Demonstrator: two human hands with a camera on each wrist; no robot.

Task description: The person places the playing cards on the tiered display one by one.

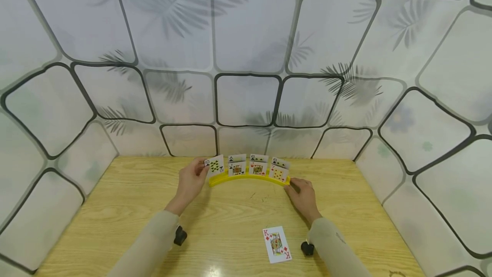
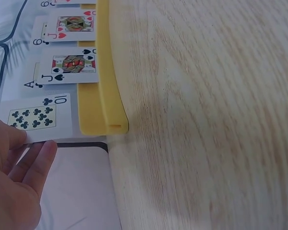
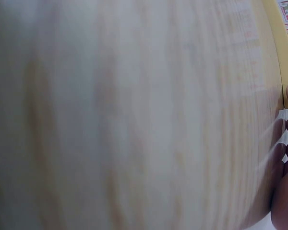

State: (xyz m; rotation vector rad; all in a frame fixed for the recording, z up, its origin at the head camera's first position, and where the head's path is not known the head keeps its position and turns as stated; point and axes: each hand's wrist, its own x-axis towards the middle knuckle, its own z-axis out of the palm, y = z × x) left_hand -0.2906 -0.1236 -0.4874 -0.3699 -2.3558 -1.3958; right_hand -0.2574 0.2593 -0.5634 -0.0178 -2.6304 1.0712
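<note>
A curved yellow card holder point(image 1: 247, 177) stands on the table near the wall. My left hand point(image 1: 189, 183) pinches the ten of clubs point(image 2: 33, 117) by its outer edge at the holder's left end; whether the card sits in the slot I cannot tell. At the right end, my right hand point(image 1: 305, 200) grips the holder between thumb and fingers. The front row has a jack of spades point(image 2: 69, 65), a jack of hearts point(image 2: 72, 26) and a red seven point(image 1: 278, 173). Behind these, black-suited cards point(image 1: 259, 157) show only their tops.
Face up on the wooden table point(image 1: 230, 213) lies a king of diamonds point(image 1: 277, 245), near the right forearm. A patterned wall covering point(image 1: 246, 97) rises behind the table and on both sides. Each wrist carries a small black camera point(image 1: 180, 235).
</note>
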